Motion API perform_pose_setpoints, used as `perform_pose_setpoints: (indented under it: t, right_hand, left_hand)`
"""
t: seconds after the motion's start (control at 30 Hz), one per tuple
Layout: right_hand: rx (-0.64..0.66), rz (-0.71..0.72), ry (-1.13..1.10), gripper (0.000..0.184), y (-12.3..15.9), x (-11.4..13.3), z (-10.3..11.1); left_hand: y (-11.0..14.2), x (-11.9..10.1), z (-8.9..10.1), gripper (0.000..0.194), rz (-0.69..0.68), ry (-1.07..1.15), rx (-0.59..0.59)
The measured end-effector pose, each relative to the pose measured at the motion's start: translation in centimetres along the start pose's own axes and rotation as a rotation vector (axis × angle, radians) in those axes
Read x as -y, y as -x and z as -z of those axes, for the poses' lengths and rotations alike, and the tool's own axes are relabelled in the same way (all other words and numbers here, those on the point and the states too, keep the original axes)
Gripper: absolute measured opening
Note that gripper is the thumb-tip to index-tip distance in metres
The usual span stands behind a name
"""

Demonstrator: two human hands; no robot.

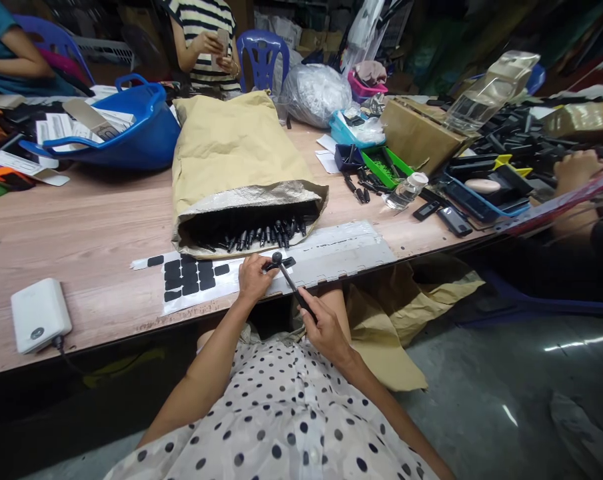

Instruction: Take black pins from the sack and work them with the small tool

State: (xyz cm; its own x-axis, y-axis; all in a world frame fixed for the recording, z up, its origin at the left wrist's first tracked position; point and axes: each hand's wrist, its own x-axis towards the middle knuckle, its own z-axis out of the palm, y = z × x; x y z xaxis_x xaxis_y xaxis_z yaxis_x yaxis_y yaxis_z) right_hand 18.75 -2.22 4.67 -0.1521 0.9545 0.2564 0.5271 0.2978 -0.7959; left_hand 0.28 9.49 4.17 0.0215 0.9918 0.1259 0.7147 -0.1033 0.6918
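Note:
My right hand (pixel 325 327) is closed round the handle of a slim dark rod with a round black head (pixel 277 257), its shaft slanting up to the left. My left hand (pixel 254 277), fingers pinched, is at a small flat black piece (pixel 287 263) by the table's front edge. The rod's head lies over or against this piece; whether they touch I cannot tell. Left of my hands is a white sheet (pixel 221 291) with several rounded black stickers (pixel 190 275). Just beyond, an open brown paper bag (pixel 231 143) holds many black pen-like parts (pixel 261 237).
A grey board (pixel 346 248) lies along the table edge. At left are a white power bank (pixel 40 315) with a cable and a blue basket (pixel 146 127). At right stand a clear bottle (pixel 406 191), a green tray (pixel 386 167) and another person's hand (pixel 576 167).

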Motion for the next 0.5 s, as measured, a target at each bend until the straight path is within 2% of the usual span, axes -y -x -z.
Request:
perform_pose_setpoints:
  t: [0.17,0.37,0.5]
  right_hand:
    - [-0.001,-0.03,-0.053,0.049,0.2,-0.3,-0.4]
    - [-0.192,-0.126,0.019,0.045,-0.4,-1.4,0.2]
    - [-0.24,-0.185,0.133,0.046,-0.5,-2.6,0.3]
  left_hand:
    - [0.1,-0.6,0.3,0.013,0.037,-0.033,0.028]
    - [0.1,-0.7,0.3,0.015,0.024,-0.036,0.003]
    - [0.2,-0.5,0.1,0.012,0.003,-0.046,-0.003]
